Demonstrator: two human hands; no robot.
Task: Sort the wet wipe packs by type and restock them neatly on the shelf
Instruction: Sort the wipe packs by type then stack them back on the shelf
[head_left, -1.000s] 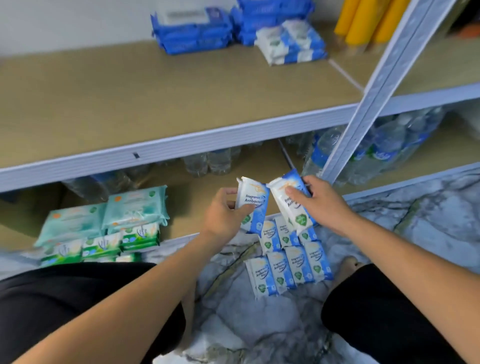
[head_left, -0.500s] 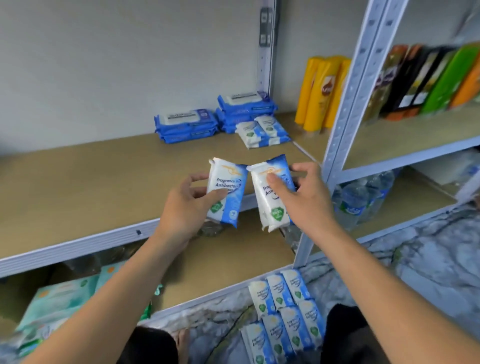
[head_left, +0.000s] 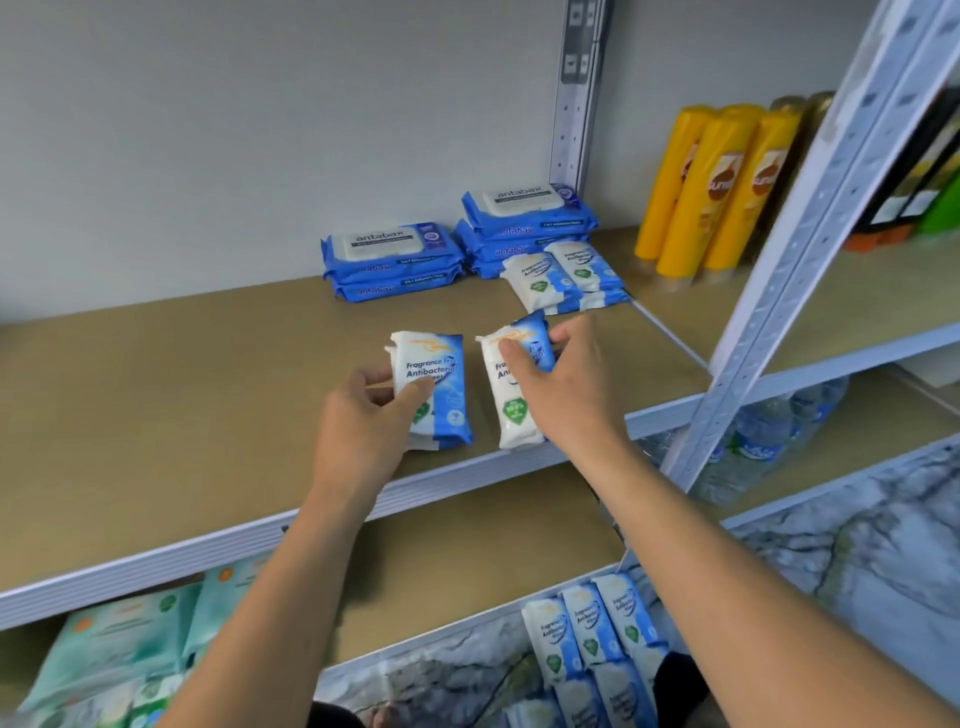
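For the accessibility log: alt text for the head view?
The left hand grips a white-and-blue wipe pack and the right hand a second pack, at the front of a tan shelf. Behind sit blue antabax packs and matching small packs, yellow bottles beside them.

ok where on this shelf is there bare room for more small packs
The shelf board is bare along its left, wall to front lip, left of the antabax stacks and left hand. A narrow strip separates the held packs from the back pile. Back right is crowded.
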